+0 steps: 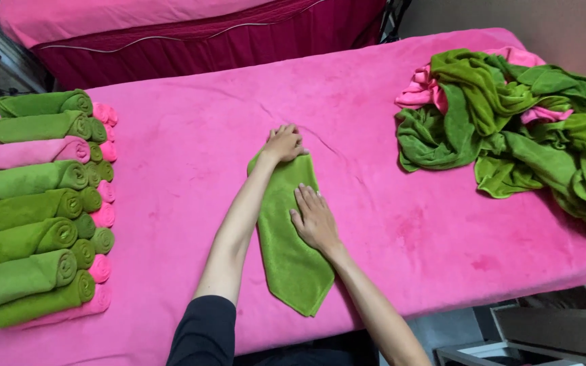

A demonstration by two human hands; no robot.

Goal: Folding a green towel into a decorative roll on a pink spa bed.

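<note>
Two hands work one green towel (291, 237), folded into a long narrow strip lying mid-bed on the pink cover (191, 156). The left hand (283, 144) curls its fingers around the strip's far end, pinching it; the right hand (315, 218) lies flat and released on the middle, pinning it. This looks like the start of a roll, which would call for a tight, even first turn. At the left sit stacked rolled towels (38, 203), roughly eight green or pink in front. One tangled heap of unfolded towels (510, 122) lies right.
</note>
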